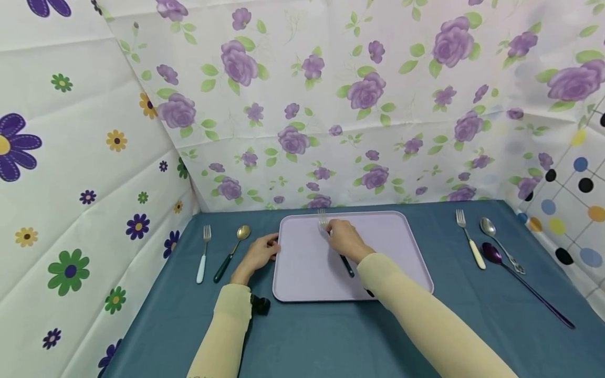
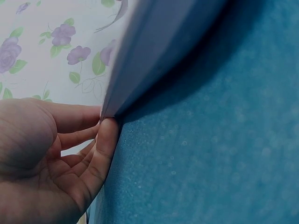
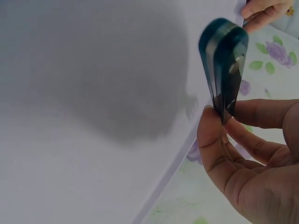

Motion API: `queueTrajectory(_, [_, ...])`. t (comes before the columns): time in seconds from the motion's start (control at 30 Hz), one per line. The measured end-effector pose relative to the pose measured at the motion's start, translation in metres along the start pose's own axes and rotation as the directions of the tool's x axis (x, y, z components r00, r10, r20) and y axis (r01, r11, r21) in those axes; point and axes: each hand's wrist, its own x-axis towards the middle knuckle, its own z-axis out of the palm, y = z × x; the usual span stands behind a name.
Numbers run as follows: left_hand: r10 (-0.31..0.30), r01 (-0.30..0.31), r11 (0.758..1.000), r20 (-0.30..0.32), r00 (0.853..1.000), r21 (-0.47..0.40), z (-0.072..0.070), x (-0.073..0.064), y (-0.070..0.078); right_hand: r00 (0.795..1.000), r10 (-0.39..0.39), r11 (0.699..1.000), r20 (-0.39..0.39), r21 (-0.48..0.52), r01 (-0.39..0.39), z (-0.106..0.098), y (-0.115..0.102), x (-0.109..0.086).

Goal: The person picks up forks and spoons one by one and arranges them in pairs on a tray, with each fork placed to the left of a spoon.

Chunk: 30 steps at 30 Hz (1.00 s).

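My left hand (image 1: 257,253) is at the left edge of a pale lilac rectangular tray (image 1: 298,262). In the left wrist view, the thumb and fingers (image 2: 106,137) pinch the tray's rim (image 2: 140,60). Over the tray, my right hand (image 1: 346,239) pinches a fork (image 1: 347,266) around its middle. Its silver tines point toward the back wall and its dark green handle points back toward me. The right wrist view shows the thumb and fingertips gripping the fork's glossy handle (image 3: 224,56), above the tray surface.
Left of the tray lie a light-blue-handled fork (image 1: 201,268) and a gold spoon with green handle (image 1: 223,268). On the right are a cream-handled fork (image 1: 476,254), an ornate silver spoon (image 1: 508,255) and a long purple spoon (image 1: 534,292). Floral cloth walls (image 1: 293,173) surround the blue-green tabletop (image 1: 312,336).
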Motion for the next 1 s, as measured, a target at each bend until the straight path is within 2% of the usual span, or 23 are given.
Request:
queueTrajectory(0.5, [0.008,-0.008,1.000,-0.001,1.000,-0.011,0.000,0.000,-0.002,1.000,-0.016,1.000,0.016,0.008,0.016,0.008,-0.008,0.001])
queueTrajectory(0.77, [0.007,-0.007,1.000,-0.001,1.000,-0.006,0.001,0.001,-0.003,0.998,-0.054,0.999,0.017,-0.003,0.054,0.010,-0.010,0.002])
queueTrajectory(1.0, [0.008,-0.008,1.000,-0.004,1.000,-0.003,0.001,0.002,-0.005,0.999,-0.044,0.999,0.026,-0.004,0.044,0.014,-0.016,0.005])
